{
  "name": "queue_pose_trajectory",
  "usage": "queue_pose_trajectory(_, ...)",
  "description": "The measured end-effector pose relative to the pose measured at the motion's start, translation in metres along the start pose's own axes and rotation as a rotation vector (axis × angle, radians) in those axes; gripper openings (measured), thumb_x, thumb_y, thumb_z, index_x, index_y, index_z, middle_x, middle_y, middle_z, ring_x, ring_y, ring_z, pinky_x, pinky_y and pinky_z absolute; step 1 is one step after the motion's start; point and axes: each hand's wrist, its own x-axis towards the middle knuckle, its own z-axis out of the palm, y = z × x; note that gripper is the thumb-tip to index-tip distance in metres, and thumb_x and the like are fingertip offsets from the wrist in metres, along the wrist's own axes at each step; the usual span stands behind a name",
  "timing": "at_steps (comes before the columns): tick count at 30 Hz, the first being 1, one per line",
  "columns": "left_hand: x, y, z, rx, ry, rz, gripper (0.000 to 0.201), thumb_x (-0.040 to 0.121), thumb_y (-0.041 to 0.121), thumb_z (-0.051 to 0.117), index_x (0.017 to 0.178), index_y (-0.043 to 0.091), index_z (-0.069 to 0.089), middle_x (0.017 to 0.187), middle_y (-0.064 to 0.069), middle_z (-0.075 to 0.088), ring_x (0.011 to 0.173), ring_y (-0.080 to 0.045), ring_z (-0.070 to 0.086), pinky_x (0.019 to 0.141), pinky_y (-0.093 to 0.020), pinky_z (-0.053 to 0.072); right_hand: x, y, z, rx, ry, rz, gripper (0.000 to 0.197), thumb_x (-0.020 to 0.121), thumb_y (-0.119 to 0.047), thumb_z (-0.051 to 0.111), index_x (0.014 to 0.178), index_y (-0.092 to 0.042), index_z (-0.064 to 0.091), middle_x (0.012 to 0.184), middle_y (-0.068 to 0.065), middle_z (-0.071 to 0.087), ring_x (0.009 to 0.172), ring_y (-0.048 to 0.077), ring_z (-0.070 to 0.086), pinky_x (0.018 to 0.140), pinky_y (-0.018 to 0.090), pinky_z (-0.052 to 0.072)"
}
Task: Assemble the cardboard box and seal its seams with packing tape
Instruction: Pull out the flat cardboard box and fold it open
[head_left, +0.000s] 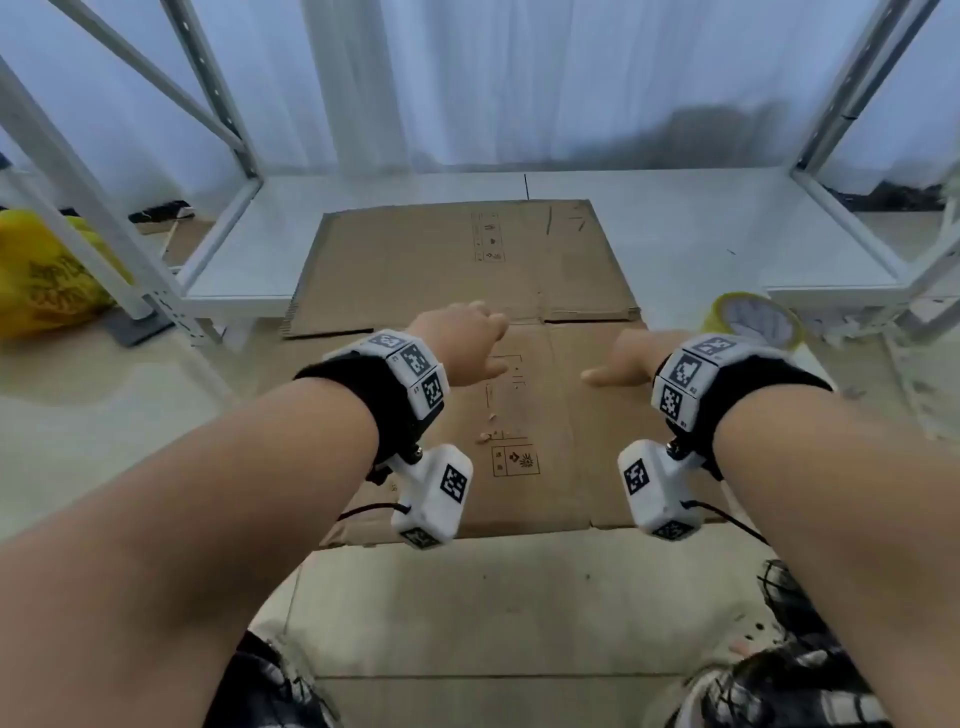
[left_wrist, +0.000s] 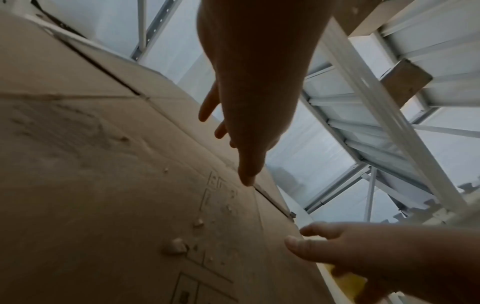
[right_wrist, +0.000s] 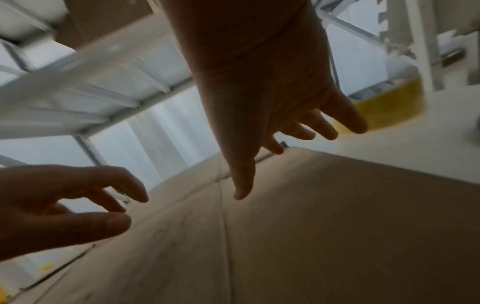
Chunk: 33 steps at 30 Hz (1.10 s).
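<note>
A flattened brown cardboard box (head_left: 524, 415) lies on the floor in front of me, its far flaps (head_left: 457, 265) reaching onto a low white shelf. My left hand (head_left: 467, 345) hovers just above the box near its middle crease, fingers loosely spread and holding nothing. My right hand (head_left: 621, 364) hangs over the box's right part, thumb pointing left, also empty. The left wrist view shows the left hand (left_wrist: 241, 131) above the printed cardboard (left_wrist: 103, 185). In the right wrist view the right hand (right_wrist: 272, 123) is spread over the box (right_wrist: 311, 226). A yellowish roll of packing tape (head_left: 756, 319) sits right of the box.
A white metal rack frame (head_left: 223, 124) surrounds the low shelf (head_left: 701, 234) ahead. At the far left lies a yellow plastic bag (head_left: 41, 275). My knees in checked fabric (head_left: 779, 675) are at the bottom edge. The tape roll (right_wrist: 389, 107) also shows beyond the right fingers.
</note>
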Motion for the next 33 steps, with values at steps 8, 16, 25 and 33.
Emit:
queue_pose_trajectory(8, -0.007, 0.001, 0.030, -0.074, -0.300, -0.143, 0.084, 0.081, 0.068, 0.051, 0.147, 0.023, 0.025, 0.150, -0.006, 0.029, 0.131, -0.028, 0.039, 0.102, -0.048, 0.042, 0.004, 0.004, 0.034, 0.239, 0.000, 0.272, 0.121, 0.071, -0.071, 0.064, 0.151, -0.008, -0.001, 0.147, 0.025, 0.025, 0.136, 0.040, 0.031, 0.109, 0.048, 0.030)
queue_pose_trajectory(16, -0.025, 0.003, 0.038, -0.143, -0.297, -0.185, 0.087, 0.079, 0.070, 0.052, 0.149, 0.031, 0.017, 0.149, -0.006, 0.026, 0.133, -0.029, 0.033, 0.105, -0.049, 0.038, -0.004, 0.017, 0.008, 0.533, 0.250, 0.143, 0.059, 0.086, -0.039, 0.068, 0.117, 0.010, 0.052, 0.121, 0.023, 0.058, 0.113, 0.035, 0.056, 0.081, 0.030, 0.041)
queue_pose_trajectory(25, -0.036, 0.053, 0.013, -0.104, -0.352, 0.020, 0.116, 0.068, 0.068, 0.068, 0.151, 0.023, 0.002, 0.158, -0.003, 0.006, 0.144, -0.028, 0.011, 0.114, -0.052, 0.023, -0.052, 0.013, -0.018, 0.882, 0.323, -0.137, 0.042, 0.071, -0.010, 0.065, 0.110, -0.001, 0.053, 0.107, 0.019, 0.063, 0.093, 0.034, 0.064, 0.080, 0.053, 0.056)
queue_pose_trajectory(33, -0.064, 0.022, -0.042, -0.118, -0.261, 0.039, 0.137, 0.059, 0.070, 0.072, 0.143, 0.033, -0.029, 0.157, -0.005, -0.021, 0.146, -0.025, -0.009, 0.118, -0.049, 0.010, -0.091, 0.005, -0.071, 1.011, 0.680, -0.225, 0.019, 0.084, -0.015, 0.064, 0.097, -0.001, 0.067, 0.097, 0.016, 0.069, 0.091, 0.028, 0.065, 0.086, 0.040, 0.054)
